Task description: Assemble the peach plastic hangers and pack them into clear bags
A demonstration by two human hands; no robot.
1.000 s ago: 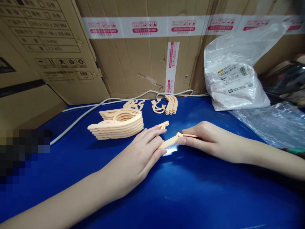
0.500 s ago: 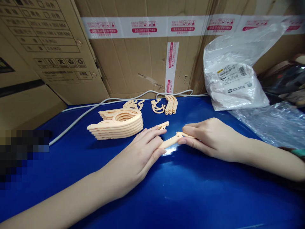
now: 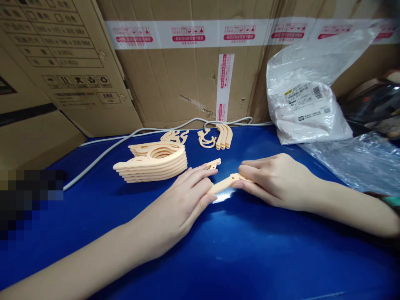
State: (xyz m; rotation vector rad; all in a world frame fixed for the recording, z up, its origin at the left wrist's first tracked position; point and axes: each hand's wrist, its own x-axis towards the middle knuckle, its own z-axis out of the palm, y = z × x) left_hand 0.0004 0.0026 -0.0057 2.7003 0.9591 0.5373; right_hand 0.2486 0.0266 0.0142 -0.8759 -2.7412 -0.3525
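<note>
At the left of the blue table (image 3: 250, 258) sits a neat stack of pale hangers (image 3: 156, 164), which look finished, so a good share of the work seems done. Just behind it lies a group of loose hooks (image 3: 175, 136), apparently not yet fitted to anything. Next comes the left hand (image 3: 184, 200), its thumb and bent fingers pinching the near end of a pale bar (image 3: 223, 184), while its outer fingers reach over another pale piece (image 3: 215, 163) that pokes out beyond them. Farther back lie more hooks (image 3: 206, 139) and, right beside them, a few curved arms (image 3: 224, 136); these look like parts left to put together. The bar slants up from the left hand to a holed end just short of the right hand's fingers, lying between the two hands. There it meets a small strip (image 3: 248, 180); whether the two are locked together I cannot tell. The right hand (image 3: 270, 179) pinches that strip between thumb and fingers, its fingertips close together.
</note>
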